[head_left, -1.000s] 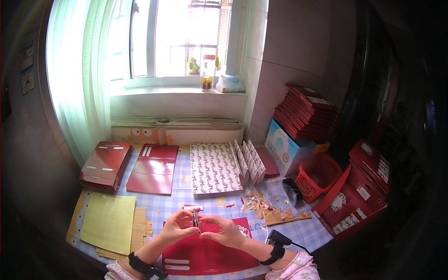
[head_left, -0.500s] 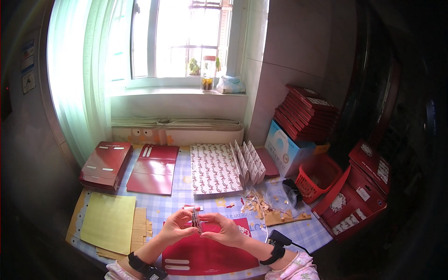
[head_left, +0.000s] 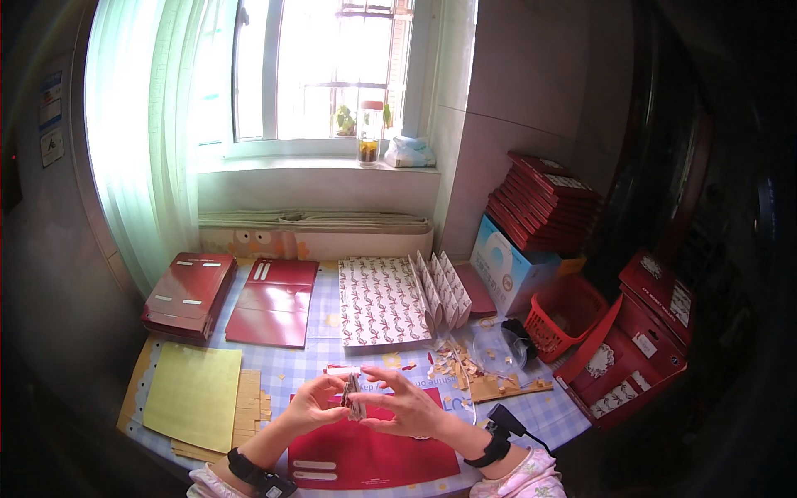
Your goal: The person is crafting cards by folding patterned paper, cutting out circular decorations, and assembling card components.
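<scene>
Between my two hands a small stack of folded patterned paper pieces (head_left: 355, 398), whitish with dark markings, is held upright on edge. My left hand (head_left: 310, 408) pinches its left side with thumb and fingers. My right hand (head_left: 408, 408) has its thumb and fingers on the right side, the forefinger raised near the top edge. Below lies a flat red card sheet (head_left: 374, 456) with two white strips at its lower left corner. Just beyond the stack is a small white and red item (head_left: 342, 370), partly hidden by my fingers.
Red folders (head_left: 187, 290) are piled at left, beside an open red folder (head_left: 272, 303). A yellow sheet (head_left: 191, 394) covers brown strips. Patterned folded sheets (head_left: 383, 303) stand mid-table. Paper scraps (head_left: 457, 361), a red basket (head_left: 567, 315), a red box (head_left: 631, 365) and a blue-white carton (head_left: 506, 266) are right.
My right hand has shifted slightly left, its fingers spreading over the stack. The stack has turned a little, showing more of its edges. The red sheet stays in place.
</scene>
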